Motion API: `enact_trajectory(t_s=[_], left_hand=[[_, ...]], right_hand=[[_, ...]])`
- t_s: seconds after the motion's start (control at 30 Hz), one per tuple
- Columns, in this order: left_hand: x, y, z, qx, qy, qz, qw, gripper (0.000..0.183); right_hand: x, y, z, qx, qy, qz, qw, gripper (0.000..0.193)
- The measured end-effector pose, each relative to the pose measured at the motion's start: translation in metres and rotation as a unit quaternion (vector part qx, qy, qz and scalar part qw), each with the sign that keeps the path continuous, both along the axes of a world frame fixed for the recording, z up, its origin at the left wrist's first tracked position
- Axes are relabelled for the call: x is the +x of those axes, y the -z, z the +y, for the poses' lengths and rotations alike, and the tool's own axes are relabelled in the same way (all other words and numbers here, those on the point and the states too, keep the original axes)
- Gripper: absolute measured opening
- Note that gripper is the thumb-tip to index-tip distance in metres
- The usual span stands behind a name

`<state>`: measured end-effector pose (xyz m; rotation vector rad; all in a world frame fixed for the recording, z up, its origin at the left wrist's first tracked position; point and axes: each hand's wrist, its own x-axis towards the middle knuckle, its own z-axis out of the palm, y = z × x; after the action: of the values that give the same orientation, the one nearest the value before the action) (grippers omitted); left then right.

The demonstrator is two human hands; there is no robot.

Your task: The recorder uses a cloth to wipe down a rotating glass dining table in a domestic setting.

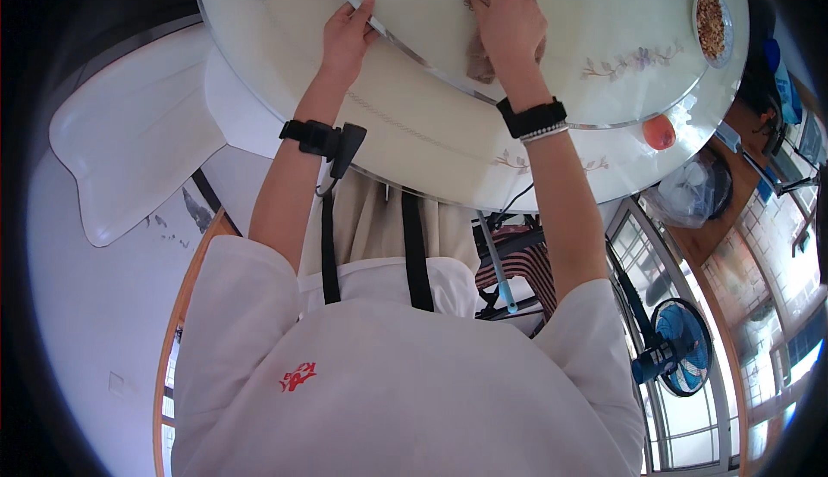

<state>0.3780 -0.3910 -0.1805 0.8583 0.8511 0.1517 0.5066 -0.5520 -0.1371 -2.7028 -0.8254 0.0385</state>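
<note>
My right hand is closed over a crumpled brownish cloth, pressing it onto the pale round turntable. Part of the cloth is hidden under the palm and fingers. To its left, my left hand pinches the turntable's silvery rim, with the thumb and fingers at the edge. Beneath the turntable lies a larger round, cream-coloured tabletop with printed flower sprigs. Both wrists wear black straps, and a beaded bracelet sits on the right one.
A white bowl of brown, nut-like pieces sits at the far right. Nearer is a reddish round fruit on the tabletop. A white chair stands left. On the right are a clear plastic bag and a blue-bladed fan.
</note>
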Motion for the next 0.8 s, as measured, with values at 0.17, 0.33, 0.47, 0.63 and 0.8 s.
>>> enact_trajectory(t_s=[0.17, 0.33, 0.47, 0.63, 0.8], left_hand=[[0.002, 0.0, 0.011, 0.047, 0.006, 0.012, 0.999, 0.025], [0.002, 0.009, 0.023, 0.036, 0.026, -0.012, 0.999, 0.032], [0.002, 0.008, 0.017, 0.011, -0.004, -0.029, 1.0, 0.029], [-0.001, 0.007, 0.006, -0.013, -0.028, -0.006, 1.0, 0.021], [0.0, 0.009, 0.006, -0.014, -0.038, 0.001, 0.999, 0.02]], right_hand=[[-0.004, -0.01, -0.016, -0.037, 0.003, 0.083, 0.996, 0.014], [-0.055, -0.024, -0.075, -0.055, 0.01, 0.116, 0.992, 0.016], [-0.07, -0.023, -0.09, -0.076, 0.038, 0.132, 0.988, 0.016], [-0.061, -0.021, -0.072, -0.083, 0.054, 0.105, 0.99, 0.015], [-0.047, -0.021, -0.056, -0.068, 0.065, 0.16, 0.983, 0.016]])
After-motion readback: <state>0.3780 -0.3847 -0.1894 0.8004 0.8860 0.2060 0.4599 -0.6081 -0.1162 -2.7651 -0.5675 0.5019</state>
